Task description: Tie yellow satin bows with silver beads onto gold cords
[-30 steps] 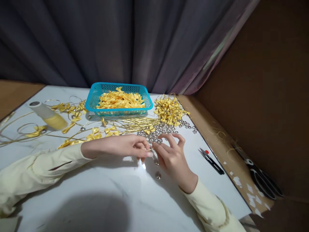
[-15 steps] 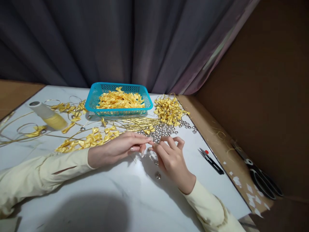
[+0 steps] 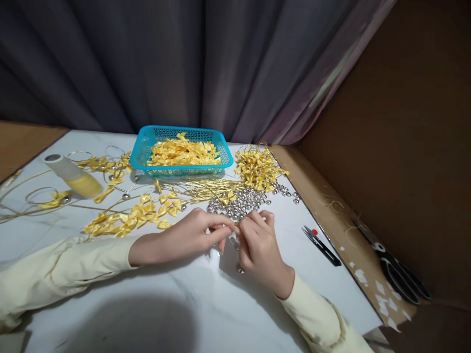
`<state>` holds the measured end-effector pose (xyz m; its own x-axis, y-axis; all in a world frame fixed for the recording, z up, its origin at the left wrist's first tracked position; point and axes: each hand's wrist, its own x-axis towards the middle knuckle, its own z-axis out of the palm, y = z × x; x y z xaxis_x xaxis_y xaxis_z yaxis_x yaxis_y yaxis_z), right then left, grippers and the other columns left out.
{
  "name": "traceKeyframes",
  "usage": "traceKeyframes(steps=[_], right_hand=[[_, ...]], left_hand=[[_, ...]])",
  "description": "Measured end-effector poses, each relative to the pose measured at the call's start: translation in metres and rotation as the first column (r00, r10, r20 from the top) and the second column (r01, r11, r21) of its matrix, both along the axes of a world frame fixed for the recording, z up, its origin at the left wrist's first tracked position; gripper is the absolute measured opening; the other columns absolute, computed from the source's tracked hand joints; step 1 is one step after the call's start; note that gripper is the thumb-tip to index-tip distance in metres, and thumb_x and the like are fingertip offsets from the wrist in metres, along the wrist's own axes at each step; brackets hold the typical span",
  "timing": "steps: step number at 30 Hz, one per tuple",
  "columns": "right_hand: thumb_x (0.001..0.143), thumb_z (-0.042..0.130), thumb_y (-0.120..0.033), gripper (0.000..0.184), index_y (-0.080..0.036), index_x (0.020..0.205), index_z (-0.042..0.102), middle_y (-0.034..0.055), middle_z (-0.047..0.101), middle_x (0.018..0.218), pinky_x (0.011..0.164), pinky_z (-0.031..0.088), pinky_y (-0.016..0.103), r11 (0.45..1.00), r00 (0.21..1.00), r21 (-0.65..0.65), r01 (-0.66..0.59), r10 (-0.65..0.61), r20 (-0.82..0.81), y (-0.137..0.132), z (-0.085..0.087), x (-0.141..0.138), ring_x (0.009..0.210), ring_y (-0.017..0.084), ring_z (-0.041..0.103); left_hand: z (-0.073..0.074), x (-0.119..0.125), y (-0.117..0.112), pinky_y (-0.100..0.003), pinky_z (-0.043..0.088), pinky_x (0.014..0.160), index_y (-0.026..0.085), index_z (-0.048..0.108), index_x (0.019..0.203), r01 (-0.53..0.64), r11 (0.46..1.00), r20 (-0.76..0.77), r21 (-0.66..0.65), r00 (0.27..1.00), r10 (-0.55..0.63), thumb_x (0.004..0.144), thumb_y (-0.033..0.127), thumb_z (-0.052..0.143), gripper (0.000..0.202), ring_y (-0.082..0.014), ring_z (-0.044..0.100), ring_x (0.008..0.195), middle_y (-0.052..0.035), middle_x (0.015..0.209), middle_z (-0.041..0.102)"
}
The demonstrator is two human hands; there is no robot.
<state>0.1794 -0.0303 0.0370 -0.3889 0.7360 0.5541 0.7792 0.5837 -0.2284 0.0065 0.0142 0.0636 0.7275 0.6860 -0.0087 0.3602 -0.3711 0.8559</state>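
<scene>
Over the middle of the white tabletop, my left hand (image 3: pixel 198 233) and my right hand (image 3: pixel 262 247) meet at the fingertips. Both are pinched closed, and what they hold is too small and hidden to make out. Just beyond the fingers lies a spread of small silver bells or beads (image 3: pixel 243 202). One loose silver piece (image 3: pixel 240 269) rests below my right hand. Gold cords (image 3: pixel 209 189) run in a bundle behind the hands. Yellow ribbon bows (image 3: pixel 128 218) are strewn beyond my left forearm.
A blue basket (image 3: pixel 136 156) of yellow bows stands at the back, with a heap of corded bows (image 3: pixel 259 166) to its right. Leftward leans a yellow-and-clear bottle (image 3: pixel 79 179). Thread snips (image 3: pixel 323 247) and black-handled scissors (image 3: pixel 399 274) lie at the right, near paper scraps (image 3: pixel 382 299).
Both hands have shifted slightly toward me, uncovering more silver pieces. My left hand's fingers have bent, and my right hand's fingers have curled in more tightly.
</scene>
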Motion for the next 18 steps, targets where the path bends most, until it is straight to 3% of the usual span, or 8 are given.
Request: traceKeyframes(steps=[6, 12, 16, 18], right_hand=[[0.077, 0.039, -0.005, 0.017, -0.018, 0.066, 0.044, 0.0004, 0.048, 0.057, 0.066, 0.029, 0.034, 0.996, 0.998, -0.072, -0.059, 0.061, 0.016, 0.000, 0.001, 0.001, 0.062, 0.016, 0.039], [0.090, 0.037, -0.014, 0.024, -0.017, 0.070, 0.050, 0.0021, 0.054, 0.064, 0.072, 0.033, 0.036, 0.973, 0.997, -0.219, -0.070, 0.063, -0.038, 0.001, 0.006, 0.003, 0.069, 0.018, 0.045], [0.093, 0.046, -0.028, 0.016, -0.020, 0.091, 0.060, 0.0053, 0.064, 0.099, 0.083, 0.037, 0.038, 0.868, 0.968, -0.452, -0.204, 0.108, -0.228, 0.004, 0.018, 0.009, 0.093, 0.020, 0.052], [0.091, 0.050, -0.029, 0.015, -0.022, 0.095, 0.063, 0.0053, 0.064, 0.103, 0.085, 0.039, 0.039, 0.811, 0.939, -0.512, -0.285, 0.129, -0.318, 0.006, 0.022, 0.011, 0.096, 0.020, 0.053]], left_hand=[[-0.004, 0.000, -0.001, -0.018, 0.038, 0.054, 0.015, 0.068, 0.071, 0.049, 0.989, -0.083, 0.142, 0.996, -0.037, 0.084, 0.018, 0.046, 0.025, -0.0099, 0.054, 0.051, 0.0009, 0.055, 0.062], [-0.003, 0.001, 0.001, -0.018, 0.037, 0.050, 0.014, 0.063, 0.057, 0.023, 0.999, -0.056, 0.033, 0.998, -0.021, 0.084, 0.020, 0.049, 0.031, -0.0078, 0.050, 0.045, 0.0016, 0.049, 0.060], [0.002, 0.000, 0.004, -0.017, 0.035, 0.049, 0.014, 0.068, 0.068, -0.002, 0.995, 0.003, -0.099, 1.000, 0.002, 0.085, 0.026, 0.051, 0.026, -0.0083, 0.050, 0.048, 0.0021, 0.053, 0.062], [0.004, -0.001, 0.005, -0.017, 0.036, 0.051, 0.014, 0.067, 0.068, -0.003, 0.993, 0.033, -0.116, 0.999, 0.007, 0.087, 0.031, 0.051, 0.031, -0.0088, 0.051, 0.053, 0.0011, 0.058, 0.063]])
